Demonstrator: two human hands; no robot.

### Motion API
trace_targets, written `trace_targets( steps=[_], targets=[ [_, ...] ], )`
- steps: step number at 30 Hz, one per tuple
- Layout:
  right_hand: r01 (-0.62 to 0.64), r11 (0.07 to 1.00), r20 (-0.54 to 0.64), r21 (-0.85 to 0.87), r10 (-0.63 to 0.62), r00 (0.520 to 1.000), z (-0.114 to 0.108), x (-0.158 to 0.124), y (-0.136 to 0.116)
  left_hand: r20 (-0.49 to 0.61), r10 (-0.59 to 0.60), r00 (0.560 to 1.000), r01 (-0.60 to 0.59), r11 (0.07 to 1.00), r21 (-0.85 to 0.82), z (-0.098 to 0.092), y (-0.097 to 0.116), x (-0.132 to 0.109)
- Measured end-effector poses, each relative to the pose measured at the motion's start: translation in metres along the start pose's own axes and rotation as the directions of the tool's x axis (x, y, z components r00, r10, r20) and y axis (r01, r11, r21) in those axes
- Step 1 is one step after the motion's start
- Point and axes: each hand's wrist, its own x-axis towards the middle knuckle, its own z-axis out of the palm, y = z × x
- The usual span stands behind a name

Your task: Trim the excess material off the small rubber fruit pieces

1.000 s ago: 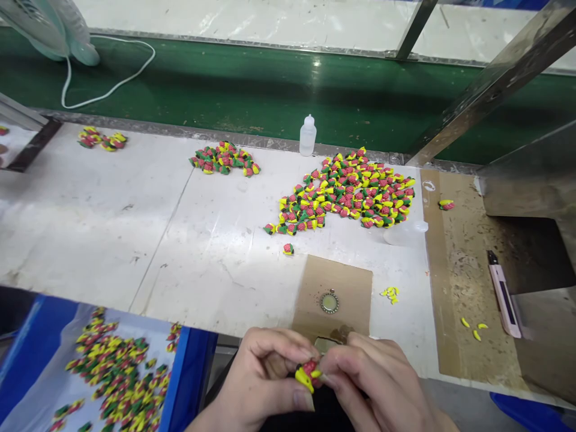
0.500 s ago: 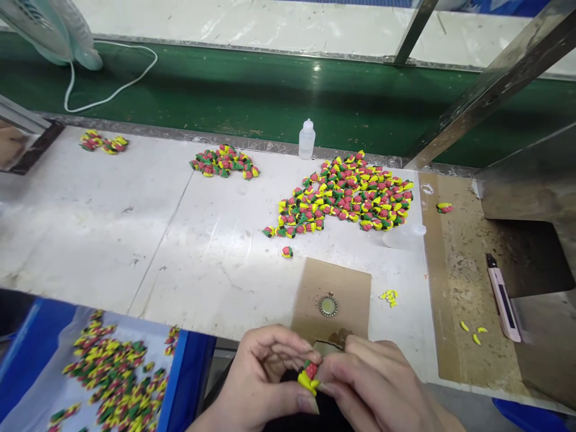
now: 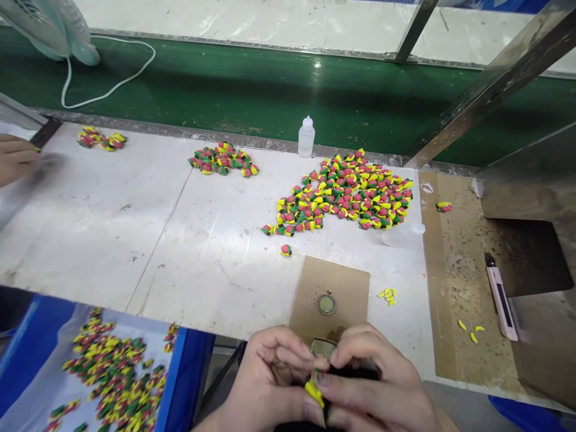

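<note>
On my feed, a bright yellow piece stands out against the strawberry-shaped charms, which mix yellow and green with red dimpled in a dotted pattern. I also see a glossy green panel, a blue tray rim, a pink utility knife and a brown cardboard sheet.

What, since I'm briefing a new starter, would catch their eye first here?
The big heap of small red, green and yellow strawberry-shaped pieces on the white bench comes first, centre right. More fill a blue-edged tray at lower left. At bottom centre, a bare left hand and right hand pinch a yellow piece.
</note>
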Motion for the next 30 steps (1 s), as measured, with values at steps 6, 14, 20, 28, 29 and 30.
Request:
trace_targets(
  steps=[6, 14, 20, 28, 29, 30],
  targets=[
    [0.169, 0.98, 0.063, -0.108, -0.162, 0.985, -0.007, -0.008, 0.001, 0.053, -0.034, 0.998, 0.041, 0.991, -0.126, 0.0, -0.021, -0.011],
    [0.09, 0.983, -0.176, -0.157, -0.118, 0.977, 0.005, -0.022, 0.005, 0.062, 0.151, 0.987, -0.158, 0.977, 0.14, 0.016, -0.003, -0.005],
    [-0.105, 0.907, -0.172, 0.408, 0.189, 0.967, 0.01, -0.031, 0.0, 0.334, 0.399, 0.854, -0.519, 0.709, 0.477, 0.025, 0.007, 0.015],
    [-0.484, 0.679, 0.395, 0.552, 0.298, 0.869, 0.056, -0.037, 0.018, 0.423, 0.386, 0.82, -0.573, 0.556, 0.603, 0.031, 0.01, 0.02],
    [-0.492, 0.675, 0.404, 0.549, 0.301, 0.864, 0.06, -0.039, 0.019, 0.451, 0.356, 0.819, -0.574, 0.543, 0.613, 0.032, 0.013, 0.019],
    [-0.499, 0.674, 0.413, 0.545, 0.303, 0.859, 0.063, -0.04, 0.019, 0.474, 0.335, 0.814, -0.579, 0.521, 0.627, 0.034, 0.016, 0.018]
  ],
)
